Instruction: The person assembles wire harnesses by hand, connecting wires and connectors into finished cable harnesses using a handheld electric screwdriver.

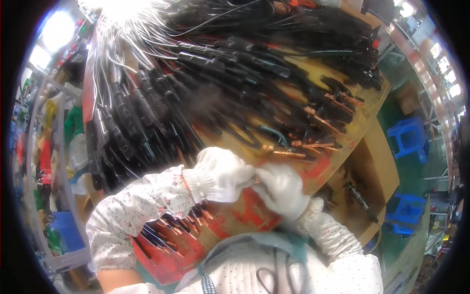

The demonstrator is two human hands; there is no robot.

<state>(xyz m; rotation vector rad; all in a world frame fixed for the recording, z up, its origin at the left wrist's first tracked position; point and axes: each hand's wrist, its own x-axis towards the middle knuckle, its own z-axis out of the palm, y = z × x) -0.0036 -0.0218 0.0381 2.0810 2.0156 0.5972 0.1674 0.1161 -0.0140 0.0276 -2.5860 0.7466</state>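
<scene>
My left hand (223,174), in a white knitted glove, is closed with its fingertips against my right hand. My right hand (283,191), also gloved in white, is closed too, and the two meet above the near part of the worktable. Whatever is pinched between the fingertips is too small and blurred to name. Just beyond my hands lie many black cable pieces (147,117). Several copper-coloured ends (325,120) stick out at the right, beside my right hand. Thin dark leads with copper tips (169,235) lie under my left forearm.
Silvery wires (115,54) fan out at the far left. The worktable (249,210) has worn red and yellow patches. Right of it, an open cardboard box (384,166) holds a dark rod-like piece (360,201). Blue stools (409,137) stand beyond; a blue bin (68,230) is at left.
</scene>
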